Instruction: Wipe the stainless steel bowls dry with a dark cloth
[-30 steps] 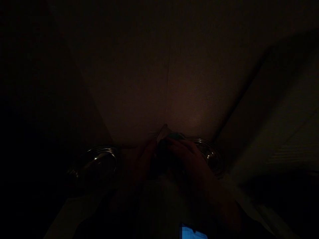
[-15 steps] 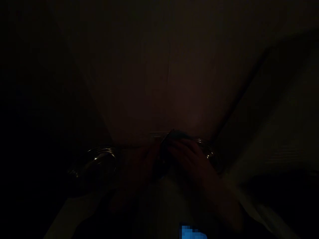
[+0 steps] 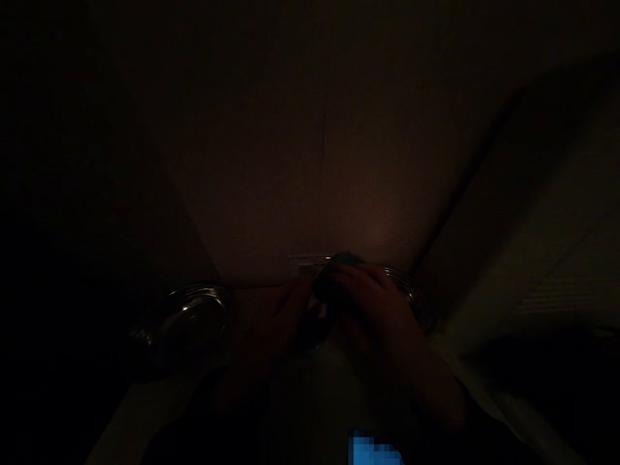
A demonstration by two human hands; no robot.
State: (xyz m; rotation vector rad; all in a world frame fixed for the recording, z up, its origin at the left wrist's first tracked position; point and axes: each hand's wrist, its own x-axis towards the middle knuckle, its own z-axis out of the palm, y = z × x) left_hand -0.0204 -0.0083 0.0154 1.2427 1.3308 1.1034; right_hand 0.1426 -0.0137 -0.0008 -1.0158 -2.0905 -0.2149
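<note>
The view is very dark. Low in the middle, my right hand (image 3: pixel 380 300) has its fingers curved over a dark bluish-green thing (image 3: pixel 334 289), whose kind I cannot make out. My left hand (image 3: pixel 278 316) reaches in from the other side, fingertips at that thing's left edge, closed against it as far as the gloom shows. Between the hands, below, a small pale patch shows. A shiny round metal bowl (image 3: pixel 194 303) stands left of my left hand. Another shiny round metal rim (image 3: pixel 411 294) shows partly behind my right hand.
A brownish wall or panel (image 3: pixel 271 181) rises behind the hands, with a faint vertical line in it. A pale rectangular fitting (image 3: pixel 305 263) sits at its foot. Slanting dark edges run along the right. A blue pixelated patch (image 3: pixel 375 451) lies at the bottom.
My right hand has shifted slightly, and the small pale patch between my hands shows more plainly. The fitting behind is less covered. The bowls stay in place.
</note>
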